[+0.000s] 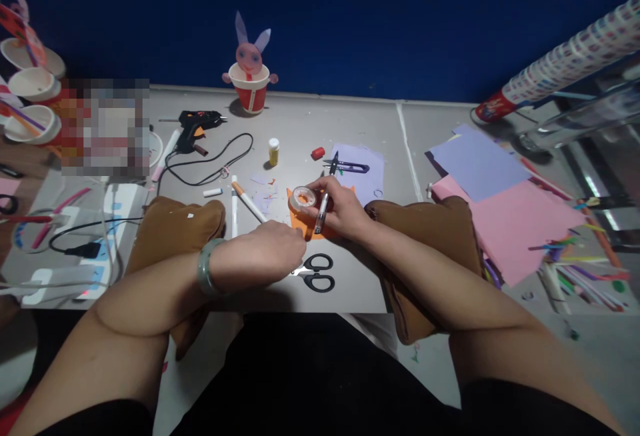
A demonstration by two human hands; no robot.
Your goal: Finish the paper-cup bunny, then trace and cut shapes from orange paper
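Observation:
My right hand grips a roll of clear tape between thumb and fingertips. A pen with a clear barrel is also in that hand, slanting across the fingers. Below them lies a piece of orange paper. My left hand, a green bangle at its wrist, is closed with the back up beside the orange paper. Its fingertips are mostly hidden, so what they pinch is unclear. Black-handled scissors lie just under the left fingers. Thread snips rest on purple paper beyond the right hand.
Brown cushions lie under both forearms. A glue gun with its cord, a small yellow bottle, a red cap and markers are around. A rabbit paper cup stands behind; pink paper lies right, a power strip left.

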